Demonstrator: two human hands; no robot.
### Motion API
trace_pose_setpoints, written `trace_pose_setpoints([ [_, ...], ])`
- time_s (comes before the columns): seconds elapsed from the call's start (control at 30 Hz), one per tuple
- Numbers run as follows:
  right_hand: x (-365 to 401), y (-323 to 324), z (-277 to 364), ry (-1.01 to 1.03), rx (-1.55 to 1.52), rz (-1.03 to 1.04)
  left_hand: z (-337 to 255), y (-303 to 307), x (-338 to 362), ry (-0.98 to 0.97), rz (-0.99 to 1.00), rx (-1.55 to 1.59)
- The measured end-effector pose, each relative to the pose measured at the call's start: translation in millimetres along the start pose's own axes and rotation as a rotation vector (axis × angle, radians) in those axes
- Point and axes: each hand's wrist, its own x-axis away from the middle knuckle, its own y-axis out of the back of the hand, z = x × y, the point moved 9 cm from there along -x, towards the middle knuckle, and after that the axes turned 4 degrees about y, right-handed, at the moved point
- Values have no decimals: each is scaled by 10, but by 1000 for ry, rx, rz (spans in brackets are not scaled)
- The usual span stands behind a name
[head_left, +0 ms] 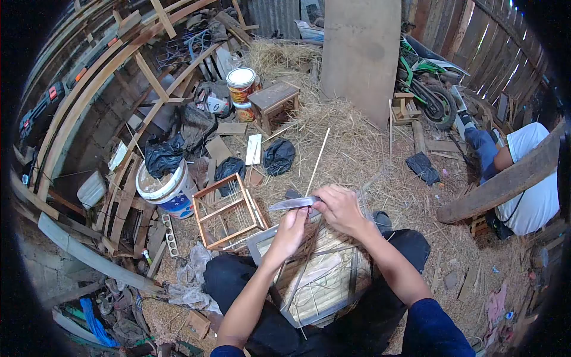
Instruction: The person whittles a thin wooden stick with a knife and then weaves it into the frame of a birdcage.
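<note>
My right hand point(340, 209) grips a knife point(291, 203) whose grey blade points left. My left hand point(290, 231) sits just below the blade, closed on the lower end of a thin bamboo stick point(320, 156) that rises up and away over the straw. The blade lies across the stick near my fingers. Both hands hover over a framed woven bamboo panel point(324, 279) resting on my lap.
A small wooden cage frame point(228, 212) stands to the left, beside a white bucket point(166, 190). A low stool point(275, 100) and paint cans point(241, 84) sit further back on the straw. Another person in a white shirt point(529, 178) sits at right, near a motorbike point(428, 83).
</note>
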Motion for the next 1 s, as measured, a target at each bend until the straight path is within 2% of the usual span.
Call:
trace_pose_setpoints([
  [0.07,19,-55,-29,0,-35,30,20,4,0,34,5,-4],
  [0.17,82,-135,-42,-81,-131,70,-260,-16,88,-102,-88,-226],
  [0.27,41,-47,-36,-23,-66,67,-339,-74,113,-81,-76,-281],
  [0.47,67,17,-88,-47,-42,97,-333,-152,144,-8,-40,-327],
  [0.57,80,92,-140,-71,-19,38,-420,-118,121,-200,-90,-354],
  [0.67,270,397,-988,-490,-114,-237,-112,-198,221,5,11,-114],
  [0.77,187,628,-1024,-530,50,-163,13,-209,192,2,41,47],
  [0.8,172,617,-911,-473,83,-177,-2,-138,153,7,11,65],
  [0.9,283,463,-827,-496,94,-113,13,-74,149,174,110,283],
  [1.0,206,394,-697,-425,33,-131,-57,-110,181,185,112,327],
])
